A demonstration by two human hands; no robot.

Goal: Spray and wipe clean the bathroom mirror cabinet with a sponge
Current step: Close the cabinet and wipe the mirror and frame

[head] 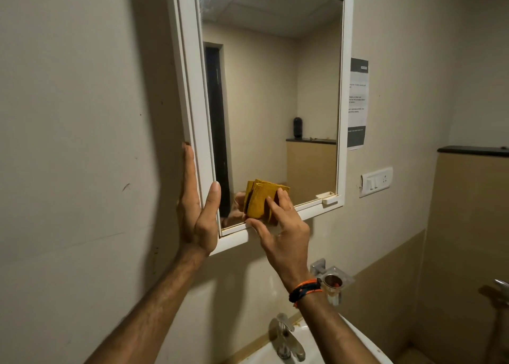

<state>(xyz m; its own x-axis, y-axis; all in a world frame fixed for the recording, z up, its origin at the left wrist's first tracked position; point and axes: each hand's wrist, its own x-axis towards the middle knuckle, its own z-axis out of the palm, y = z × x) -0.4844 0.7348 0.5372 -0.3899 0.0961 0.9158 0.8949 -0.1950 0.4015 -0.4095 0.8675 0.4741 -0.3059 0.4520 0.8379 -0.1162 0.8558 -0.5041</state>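
Sponge (263, 199) at lower centre of frame, pinched by right hand (281, 226) flat on mirror (275, 88) glass for wiping bottom edge. Left hand (197, 206) released, fingers straight, braces cabinet (192, 88) left side, likely to steady door.

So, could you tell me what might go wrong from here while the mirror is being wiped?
The right hand presses the yellow sponge low on the mirror, near the bottom frame; it could catch the small white latch. The left hand only braces the cabinet's side with flat fingers, so a hard push might shift the door. The hazy patch at the glass's top left may get missed.
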